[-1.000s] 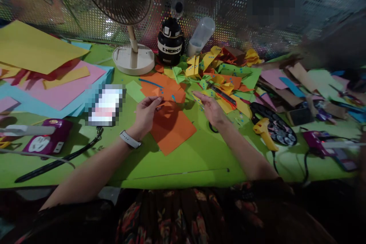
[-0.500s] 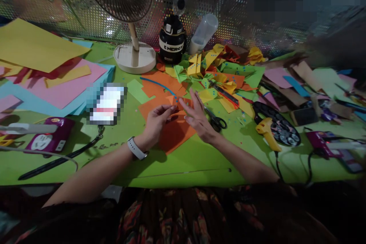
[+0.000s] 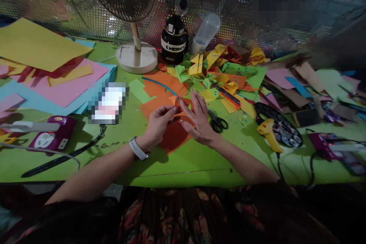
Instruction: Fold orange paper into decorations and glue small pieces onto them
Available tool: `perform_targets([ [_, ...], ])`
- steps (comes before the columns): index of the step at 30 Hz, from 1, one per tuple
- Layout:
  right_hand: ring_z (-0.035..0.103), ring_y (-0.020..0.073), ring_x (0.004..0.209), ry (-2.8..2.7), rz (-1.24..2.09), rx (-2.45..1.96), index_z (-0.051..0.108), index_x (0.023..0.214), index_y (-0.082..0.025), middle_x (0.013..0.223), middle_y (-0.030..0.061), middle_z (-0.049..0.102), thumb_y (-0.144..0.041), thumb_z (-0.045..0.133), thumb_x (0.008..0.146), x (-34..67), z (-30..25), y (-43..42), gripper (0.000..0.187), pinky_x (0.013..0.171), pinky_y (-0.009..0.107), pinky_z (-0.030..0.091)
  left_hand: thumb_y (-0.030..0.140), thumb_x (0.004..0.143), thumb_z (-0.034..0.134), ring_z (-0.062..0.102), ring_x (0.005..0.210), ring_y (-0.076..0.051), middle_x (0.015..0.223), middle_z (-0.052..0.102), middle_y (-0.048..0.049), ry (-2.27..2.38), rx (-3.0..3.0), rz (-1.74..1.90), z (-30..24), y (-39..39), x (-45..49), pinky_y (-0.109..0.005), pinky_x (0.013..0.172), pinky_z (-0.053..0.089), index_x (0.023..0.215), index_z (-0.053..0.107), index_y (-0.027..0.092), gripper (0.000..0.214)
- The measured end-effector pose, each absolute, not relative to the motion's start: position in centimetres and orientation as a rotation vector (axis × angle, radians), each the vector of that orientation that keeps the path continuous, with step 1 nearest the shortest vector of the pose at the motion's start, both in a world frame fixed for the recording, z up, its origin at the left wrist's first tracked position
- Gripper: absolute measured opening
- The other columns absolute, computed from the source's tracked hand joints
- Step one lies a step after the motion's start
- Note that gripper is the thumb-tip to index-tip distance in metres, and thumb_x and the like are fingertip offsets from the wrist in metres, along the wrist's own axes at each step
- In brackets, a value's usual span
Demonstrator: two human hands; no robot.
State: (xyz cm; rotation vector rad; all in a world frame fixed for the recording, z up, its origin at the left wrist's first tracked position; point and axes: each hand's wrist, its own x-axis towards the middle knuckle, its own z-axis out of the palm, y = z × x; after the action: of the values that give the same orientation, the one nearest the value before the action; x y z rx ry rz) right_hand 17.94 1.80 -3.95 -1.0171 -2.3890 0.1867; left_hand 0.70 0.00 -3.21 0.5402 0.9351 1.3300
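Note:
My left hand (image 3: 160, 124), with a pale watch strap on its wrist, pinches what looks like a small piece of orange paper (image 3: 174, 100) between thumb and index finger. My right hand (image 3: 198, 120) faces it with fingers stretched out, its index fingertip close to that piece; whether it touches I cannot tell. Below both hands lies a larger orange sheet (image 3: 175, 137). A thin curved blue strip (image 3: 160, 83) runs over orange paper toward my fingertips, where its end is hard to make out. Black scissors (image 3: 219, 124) lie just right of my right hand.
Folded paper scraps (image 3: 197, 65) and a utility knife (image 3: 227, 94) lie behind my hands. A fan base (image 3: 137, 65), black bottle (image 3: 173, 45) and clear bottle (image 3: 208, 30) stand at the back. Left are a phone (image 3: 108, 103) and paper sheets (image 3: 42, 45); right, a yellow glue gun (image 3: 270, 135).
The fingers of my right hand have straightened and come a little closer together. My left hand keeps its pinch. The whole view has shifted slightly.

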Motion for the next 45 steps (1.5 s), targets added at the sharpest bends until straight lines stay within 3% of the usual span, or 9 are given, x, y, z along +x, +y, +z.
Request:
perform_targets([
  [7, -0.003, 0.0343, 0.154, -2.424, 0.077, -1.046, 0.001, 0.159, -0.038, 0.168, -0.0011, -0.01, -0.053, 0.037, 0.099, 17.9, -4.1, 1.8, 0.072, 0.121, 0.063, 0.012, 0.027, 0.068, 0.085, 0.07, 0.081, -0.014, 0.086, 0.075, -0.004, 0.942, 0.535, 1.341, -3.3, -0.1, 0.8, -0.027, 0.077, 0.058, 0.077, 0.073, 0.016, 0.018],
  [13, 0.001, 0.0344, 0.154, -2.443, -0.019, -1.059, 0.009, 0.16, -0.033, 0.169, 0.0016, -0.005, -0.055, 0.035, 0.099, 17.9, -4.1, 1.8, 0.07, 0.12, 0.062, 0.012, 0.026, 0.07, 0.084, 0.071, 0.08, -0.015, 0.085, 0.075, -0.0038, 0.941, 0.555, 1.324, -3.2, -0.1, 0.8, -0.028, 0.076, 0.058, 0.077, 0.073, 0.017, 0.015],
  [21, 0.009, 0.0317, 0.154, -2.327, 0.113, -0.984, 0.019, 0.157, -0.038, 0.167, -0.0017, 0.014, -0.049, 0.04, 0.097, 18.3, -3.6, 2.1, 0.065, 0.121, 0.061, 0.013, 0.025, 0.071, 0.082, 0.071, 0.083, -0.016, 0.086, 0.075, -0.0048, 0.933, 0.544, 1.318, -3.2, 0.0, 0.6, -0.03, 0.077, 0.058, 0.076, 0.072, 0.016, 0.015],
  [24, 0.017, 0.0294, 0.152, -2.23, 0.187, -1.027, 0.023, 0.157, -0.035, 0.164, 0.0009, 0.025, -0.046, 0.039, 0.098, 18.5, -3.2, 2.3, 0.062, 0.121, 0.06, 0.016, 0.025, 0.071, 0.083, 0.071, 0.083, -0.017, 0.084, 0.074, -0.005, 0.936, 0.56, 1.306, -3.4, 0.1, 0.6, -0.031, 0.079, 0.058, 0.076, 0.072, 0.016, 0.015],
  [30, 0.045, 0.0272, 0.138, -2.044, 0.355, -1.083, 0.04, 0.15, -0.029, 0.145, 0.0089, 0.054, -0.04, 0.048, 0.098, 18.9, -2.4, 3.0, 0.054, 0.117, 0.056, 0.03, 0.029, 0.067, 0.087, 0.071, 0.082, -0.015, 0.083, 0.075, -0.0038, 0.912, 0.627, 1.287, -3.9, 0.1, 0.7, -0.029, 0.079, 0.058, 0.078, 0.073, 0.016, 0.022],
  [34, 0.06, 0.024, 0.116, -2.011, 0.437, -1.079, 0.046, 0.146, -0.031, 0.115, 0.0052, 0.069, -0.032, 0.052, 0.097, 19.4, -2.3, 3.3, 0.05, 0.118, 0.057, 0.024, 0.031, 0.067, 0.088, 0.071, 0.079, -0.014, 0.083, 0.076, -0.0035, 0.911, 0.674, 1.271, -4.1, 0.1, 0.6, -0.028, 0.077, 0.058, 0.079, 0.073, 0.016, 0.024],
  [36, 0.063, 0.023, 0.107, -2.002, 0.487, -1.081, 0.048, 0.145, -0.032, 0.103, 0.0032, 0.071, -0.029, 0.052, 0.097, 19.6, -2.3, 3.5, 0.049, 0.117, 0.058, 0.027, 0.031, 0.068, 0.087, 0.071, 0.079, -0.014, 0.083, 0.076, -0.0036, 0.912, 0.689, 1.267, -4.2, 0.0, 0.6, -0.028, 0.078, 0.058, 0.08, 0.073, 0.016, 0.024],
  [40, 0.063, 0.0232, 0.097, -1.982, 0.6, -1.105, 0.048, 0.146, -0.029, 0.096, 0.0044, 0.07, -0.031, 0.052, 0.096, 19.7, -2.2, 3.6, 0.05, 0.102, 0.051, 0.046, 0.033, 0.066, 0.088, 0.071, 0.083, -0.017, 0.083, 0.075, -0.0024, 0.903, 0.663, 1.217, -4.2, -0.1, 0.7, -0.028, 0.077, 0.057, 0.081, 0.072, 0.017, 0.027],
  [45, 0.062, 0.0229, 0.093, -2.06, 0.59, -1.058, 0.045, 0.149, -0.029, 0.095, 0.0044, 0.07, -0.032, 0.051, 0.097, 19.5, -2.2, 3.3, 0.052, 0.096, 0.048, 0.048, 0.033, 0.063, 0.09, 0.068, 0.072, -0.012, 0.076, 0.073, -0.0002, 0.933, 0.683, 1.152, -4.4, -0.1, 0.8, -0.025, 0.072, 0.053, 0.073, 0.069, 0.017, 0.028],
])
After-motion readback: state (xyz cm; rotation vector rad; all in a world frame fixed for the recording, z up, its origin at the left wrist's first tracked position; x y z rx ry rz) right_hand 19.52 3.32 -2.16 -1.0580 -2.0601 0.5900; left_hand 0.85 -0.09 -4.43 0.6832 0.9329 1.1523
